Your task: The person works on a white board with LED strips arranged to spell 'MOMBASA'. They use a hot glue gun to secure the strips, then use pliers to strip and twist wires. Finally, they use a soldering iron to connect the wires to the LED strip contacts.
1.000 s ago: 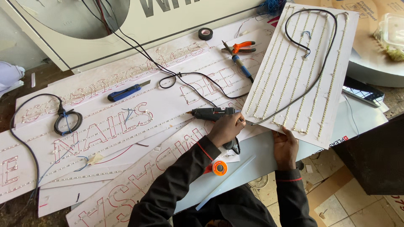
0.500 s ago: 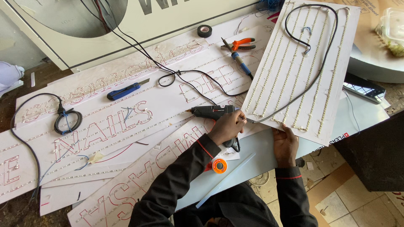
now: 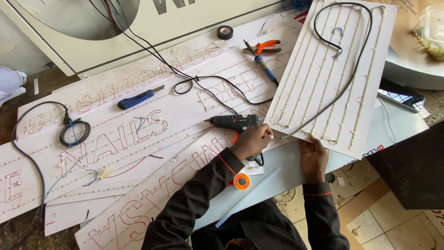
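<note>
My left hand (image 3: 251, 141) lies over the handle of a black hot-glue gun (image 3: 233, 122) resting on the white sign panels, its fingers pinched on the end of a black cable (image 3: 323, 111). That cable runs up across a white board (image 3: 333, 69) lined with rows of small LED strips. My right hand (image 3: 314, 157) grips the near edge of this board. An orange spool (image 3: 241, 181) and a clear glue stick (image 3: 252, 194) lie by my left forearm.
White sign panels with red cut-out letters (image 3: 115, 134) cover the table. On them lie a blue utility knife (image 3: 136, 97), orange pliers (image 3: 263, 46), a blue-handled soldering iron (image 3: 263, 66), a black tape roll (image 3: 225, 32) and a coiled black cord (image 3: 74, 132). A phone (image 3: 401, 95) sits at right.
Both hands stay where they were, at the glue gun and the board's edge. Only the view has shifted slightly.
</note>
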